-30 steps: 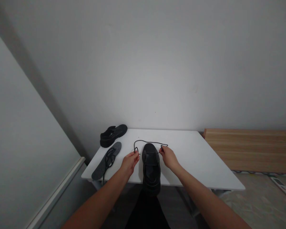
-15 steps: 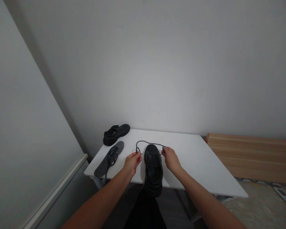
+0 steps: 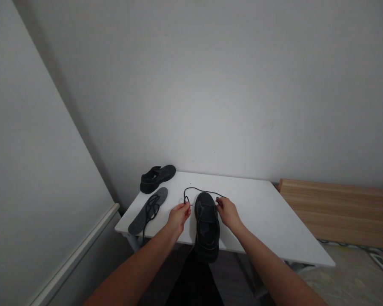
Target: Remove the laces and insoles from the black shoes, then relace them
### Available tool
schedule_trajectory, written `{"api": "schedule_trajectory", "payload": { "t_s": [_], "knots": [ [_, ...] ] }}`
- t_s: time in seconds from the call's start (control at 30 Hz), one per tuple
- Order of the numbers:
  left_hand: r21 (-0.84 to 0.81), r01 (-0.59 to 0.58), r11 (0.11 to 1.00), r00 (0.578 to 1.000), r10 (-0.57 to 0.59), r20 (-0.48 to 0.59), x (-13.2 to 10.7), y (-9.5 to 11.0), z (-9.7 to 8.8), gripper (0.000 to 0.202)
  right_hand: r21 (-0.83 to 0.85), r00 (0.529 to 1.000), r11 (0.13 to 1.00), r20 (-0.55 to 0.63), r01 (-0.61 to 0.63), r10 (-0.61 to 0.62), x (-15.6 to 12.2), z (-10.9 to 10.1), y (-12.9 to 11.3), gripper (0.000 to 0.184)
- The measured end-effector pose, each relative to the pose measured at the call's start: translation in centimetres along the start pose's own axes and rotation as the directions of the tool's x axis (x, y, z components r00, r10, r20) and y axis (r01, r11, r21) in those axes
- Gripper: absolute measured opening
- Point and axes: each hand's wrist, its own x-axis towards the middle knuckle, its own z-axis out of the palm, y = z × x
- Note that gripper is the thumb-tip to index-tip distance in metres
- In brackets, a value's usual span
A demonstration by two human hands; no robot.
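Note:
A black shoe point(image 3: 207, 227) sits between my hands, toe on the table and heel past its front edge, its opening facing up. A thin black shoelace point(image 3: 204, 190) arcs over the table beyond the toe, running from one hand to the other. Left of the shoe, my left hand point(image 3: 179, 216) pinches one end of the lace, with a short tip poking out toward the shoe. On the other side, my right hand point(image 3: 228, 211) is closed on the lace's other end, close to the shoe's edge. My fingers partly hide both ends.
Another black shoe point(image 3: 158, 177) rests at the table's back left corner. In front of it lies a grey insole point(image 3: 136, 225) with a second black lace point(image 3: 152, 207) bundled on top. Beyond the white table point(image 3: 261, 221), a wooden board point(image 3: 332, 212) stands at the right. Walls close off the back and left.
The view has shifted slightly, moving everything a little to the right. Both hands keep their hold on the lace; the short stretch beside the right fingers no longer shows.

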Motion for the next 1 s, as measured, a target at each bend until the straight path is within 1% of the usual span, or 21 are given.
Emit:
{"api": "schedule_trajectory", "payload": {
  "t_s": [0.13, 0.2, 0.23, 0.3, 0.4, 0.47, 0.53, 0.67, 0.8, 0.87, 0.93, 1.0],
  "knots": [
    [0.008, -0.014, 1.0, 1.0, 0.014, 0.005, 0.4, -0.3, 0.2, 0.01, 0.062, 0.997, 0.995, -0.002, -0.076, 0.076, -0.2, -0.6, -0.6, 0.035],
    [0.008, -0.027, 1.0, 1.0, 0.027, 0.001, 0.7, -0.5, 0.4, 0.01, 0.045, 0.995, 0.994, 0.014, -0.095, 0.094, -0.4, -1.1, -1.3, 0.039],
    [0.008, -0.034, 0.999, 0.999, 0.034, -0.001, 0.8, -0.6, 0.5, 0.011, 0.009, 0.995, 0.996, 0.036, -0.089, 0.088, -0.5, -1.4, -1.8, 0.04],
    [0.008, -0.043, 0.999, 0.999, 0.043, 0.002, 1.0, -0.8, 0.8, 0.011, -0.123, 0.993, 0.992, 0.11, -0.028, 0.041, -0.6, -1.9, -2.7, 0.038],
    [0.016, -0.047, 0.999, 0.999, 0.047, 0.022, 1.3, -1.0, 1.1, 0.011, -0.347, 0.973, 0.929, 0.224, 0.129, -0.052, -0.6, -2.1, -3.9, 0.033],
    [0.026, -0.05, 0.998, 0.998, 0.049, 0.032, 1.4, -1.1, 1.2, 0.012, -0.424, 0.963, 0.887, 0.257, 0.182, -0.075, -0.5, -1.9, -4.5, 0.032],
    [0.044, -0.056, 0.997, 0.998, 0.055, 0.031, 1.4, -1.1, 1.3, 0.012, -0.46, 0.963, 0.867, 0.261, 0.189, -0.072, -0.5, -1.6, -4.8, 0.028],
    [0.102, -0.083, 0.991, 0.996, 0.081, 0.023, 1.4, -1.1, 1.5, 0.012, -0.529, 0.97, 0.828, 0.233, 0.187, -0.07, -0.7, -1.4, -5.5, 0.028],
    [0.162, -0.094, 0.982, 0.995, 0.087, 0.049, 1.4, -1.0, 1.7, 0.013, -0.569, 0.976, 0.8, 0.196, 0.188, -0.09, -1.2, -1.6, -6.1, 0.029],
    [0.19, -0.093, 0.977, 0.995, 0.082, 0.065, 1.5, -1.0, 1.7, 0.016, -0.58, 0.98, 0.792, 0.156, 0.191, -0.123, -1.2, -1.6, -6.1, 0.027],
    [0.217, -0.103, 0.971, 0.993, 0.088, 0.078, 1.6, -1.0, 1.6, 0.017, -0.541, 0.986, 0.825, 0.069, 0.164, -0.151, -0.9, -1.6, -5.9, 0.024],
    [0.239, -0.122, 0.963, 0.99, 0.102, 0.095, 1.5, -1.1, 1.5, 0.018, -0.418, 0.991, 0.904, -0.054, 0.089, -0.122, -0.5, -1.6, -5.7, 0.023]
  ]
}}
